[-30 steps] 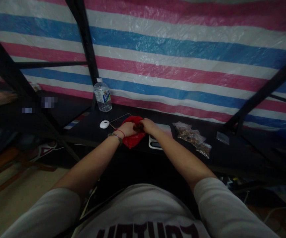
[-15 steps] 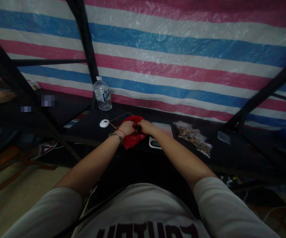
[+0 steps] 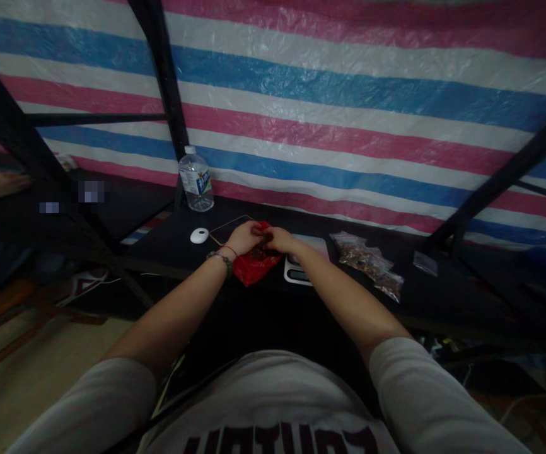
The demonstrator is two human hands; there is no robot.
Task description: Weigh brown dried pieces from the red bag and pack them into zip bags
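A red plastic bag (image 3: 253, 270) lies on the black table, its top open on brown bits. Over the back of the bag, my left hand (image 3: 246, 238) has its fingers closed at the rim. My right hand (image 3: 278, 240) meets it from the other side, fingers also closed. What the fingertips pinch is too small and dark to make out. Right of the bag, partly under my right forearm, is a white scale (image 3: 296, 273). Several clear bags of brown bits (image 3: 366, 260) lie overlapped farther right.
A clear bottle (image 3: 197, 183) stands at the back left, near a white oval object (image 3: 199, 236) and a phone (image 3: 220, 232) beside the red bag. A flat clear bag (image 3: 425, 263) lies at right. Black posts frame the table; another person's hand (image 3: 3, 186) rests far left.
My left hand has risen slightly up and away from inside the red bag, so its brown contents show more. My right hand has stayed near the same place, fingers close to the left.
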